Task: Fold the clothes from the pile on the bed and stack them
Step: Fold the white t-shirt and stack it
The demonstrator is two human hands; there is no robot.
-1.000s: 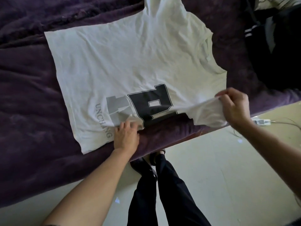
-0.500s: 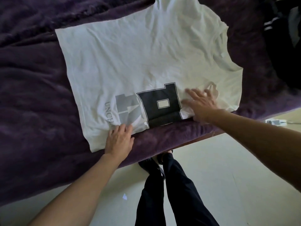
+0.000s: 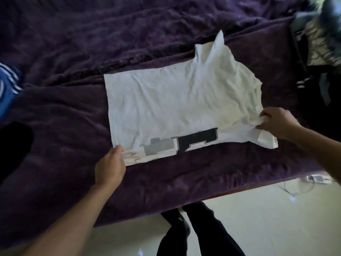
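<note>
White T-shirt (image 3: 166,104), print illegible, on purple blanket (image 3: 60,130); left hand (image 3: 110,168) tight around hem corner, right hand (image 3: 277,122) tight around bunched sleeve.

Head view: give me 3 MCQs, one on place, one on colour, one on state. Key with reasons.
1. Where is the blue striped garment relative to the white T-shirt?
A. At the view's left edge, apart from it
B. On top of it
C. On the floor

2. What colour is the blanket under the shirt?
A. Grey
B. Purple
C. Green

3. What is the right hand doing?
A. Lying flat on the print
B. Pinching bunched shirt fabric by the sleeve
C. Hanging empty over the floor

Key:
1 A, bare blanket lies between the two.
2 B, dark purple shows all around the shirt.
3 B, its fingers curl round a fold of white cloth.
</note>
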